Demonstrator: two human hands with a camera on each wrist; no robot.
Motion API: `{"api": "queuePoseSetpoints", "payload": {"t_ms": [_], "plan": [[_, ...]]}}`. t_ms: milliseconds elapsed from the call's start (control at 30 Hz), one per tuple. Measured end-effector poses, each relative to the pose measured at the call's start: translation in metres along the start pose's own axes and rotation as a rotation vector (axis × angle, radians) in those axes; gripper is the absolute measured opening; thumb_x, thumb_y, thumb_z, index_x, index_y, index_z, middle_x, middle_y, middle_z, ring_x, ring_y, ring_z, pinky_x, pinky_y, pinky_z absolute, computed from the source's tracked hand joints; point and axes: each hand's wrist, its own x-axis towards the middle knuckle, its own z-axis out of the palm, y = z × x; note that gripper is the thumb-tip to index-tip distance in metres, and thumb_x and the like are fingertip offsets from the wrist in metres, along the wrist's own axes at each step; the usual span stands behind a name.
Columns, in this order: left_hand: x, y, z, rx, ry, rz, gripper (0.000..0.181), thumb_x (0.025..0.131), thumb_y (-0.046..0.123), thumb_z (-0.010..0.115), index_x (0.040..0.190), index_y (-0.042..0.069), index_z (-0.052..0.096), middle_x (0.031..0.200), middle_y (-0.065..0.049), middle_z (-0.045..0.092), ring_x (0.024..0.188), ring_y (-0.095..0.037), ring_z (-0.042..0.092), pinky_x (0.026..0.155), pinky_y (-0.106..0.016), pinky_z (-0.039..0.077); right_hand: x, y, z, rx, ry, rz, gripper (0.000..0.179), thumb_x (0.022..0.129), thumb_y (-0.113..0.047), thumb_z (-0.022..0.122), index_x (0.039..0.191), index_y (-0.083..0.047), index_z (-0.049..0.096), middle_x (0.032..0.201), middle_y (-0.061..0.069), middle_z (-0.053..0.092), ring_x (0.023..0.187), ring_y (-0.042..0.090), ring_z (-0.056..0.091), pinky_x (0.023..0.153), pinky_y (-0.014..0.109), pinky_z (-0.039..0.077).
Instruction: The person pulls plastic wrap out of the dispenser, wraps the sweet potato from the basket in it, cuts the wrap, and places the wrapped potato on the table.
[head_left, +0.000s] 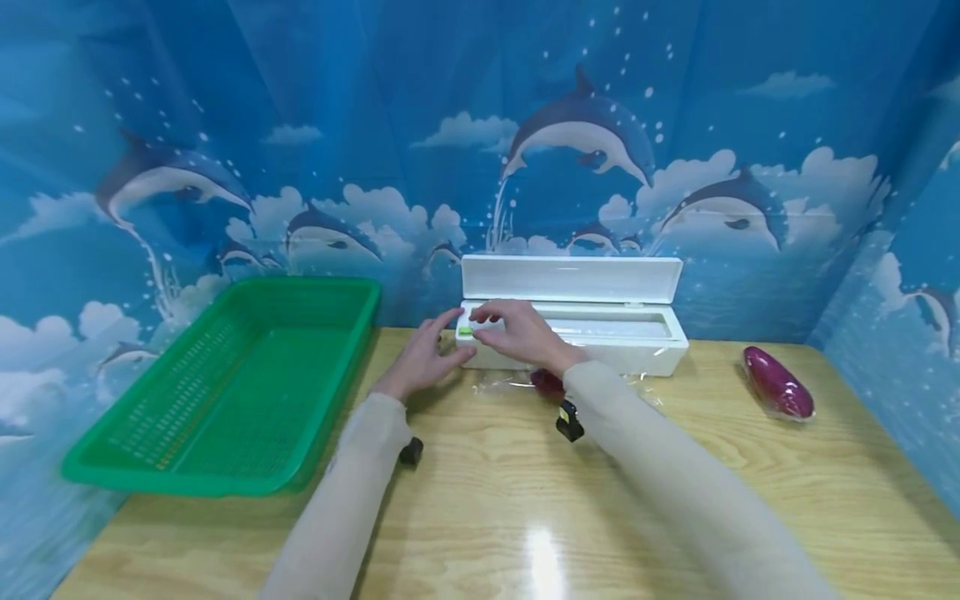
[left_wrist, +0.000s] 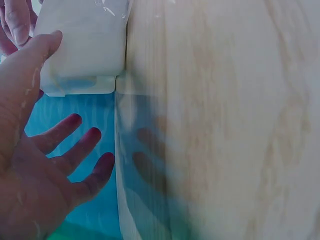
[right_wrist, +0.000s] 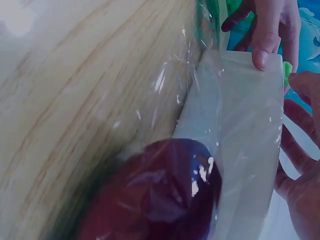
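A white cling film dispenser (head_left: 573, 357) stands lengthwise at the table's back, its lid (head_left: 570, 279) raised. My left hand (head_left: 420, 360) holds its left end, thumb on the front face, the other fingers (left_wrist: 90, 145) spread. My right hand (head_left: 525, 333) reaches over that end; a fingertip (right_wrist: 302, 82) touches the green slide cutter (right_wrist: 287, 71), while its remaining fingers are loosely bent and apart. In front of the box lies a purple eggplant (right_wrist: 165, 192) under clear film (right_wrist: 160, 95) that runs up the box's front. My right forearm partly hides this eggplant in the head view.
A large green basket (head_left: 352, 350) occupies the left side of the table (head_left: 480, 517). Another eggplant (head_left: 778, 383), wrapped in film, lies at the right. Close behind the dispenser hangs a blue dolphin-print curtain (head_left: 420, 167), which continues along the right side.
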Motion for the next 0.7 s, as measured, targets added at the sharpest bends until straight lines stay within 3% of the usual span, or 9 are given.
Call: {"api": "queuePoseSetpoints", "payload": {"t_ms": [300,467,600,700], "plan": [[0.000,-0.003,-0.001,-0.016,0.005,0.016,0.077,0.096,0.052,0.066,0.161,0.031,0.030,0.157,-0.019,0.044,0.136,-0.040,0.051,0.107,-0.061,0.048,0.007,-0.007,0.004,-0.059,-0.021,-0.041,0.023,0.097,-0.015,0.069,0.118,-0.009,0.074,0.113,0.007,0.077,0.103,0.023,0.071,0.095,0.041,0.057],[0.000,-0.003,0.000,-0.026,-0.004,-0.007,0.075,0.096,0.054,0.065,0.160,0.035,0.030,0.156,-0.017,0.045,0.137,-0.039,0.051,0.107,-0.062,0.047,0.006,-0.009,0.004,-0.113,-0.031,-0.059,0.022,0.097,-0.013,0.068,0.118,-0.010,0.074,0.108,0.007,0.078,0.100,0.022,0.071,0.095,0.042,0.056],[-0.001,-0.004,0.000,-0.030,-0.004,-0.017,0.074,0.096,0.053,0.067,0.159,0.036,0.032,0.156,-0.017,0.045,0.137,-0.040,0.051,0.107,-0.063,0.047,0.006,-0.009,0.004,-0.215,-0.038,-0.120,0.025,0.096,-0.011,0.068,0.120,-0.011,0.074,0.114,0.005,0.078,0.101,0.021,0.072,0.100,0.041,0.054],[-0.001,-0.005,0.000,-0.028,0.003,-0.024,0.074,0.095,0.053,0.067,0.158,0.037,0.033,0.157,-0.017,0.045,0.137,-0.040,0.050,0.107,-0.064,0.047,0.006,-0.011,0.003,-0.330,-0.045,-0.175,0.025,0.095,-0.011,0.070,0.119,-0.013,0.076,0.116,0.004,0.077,0.099,0.022,0.070,0.093,0.039,0.054]]}}
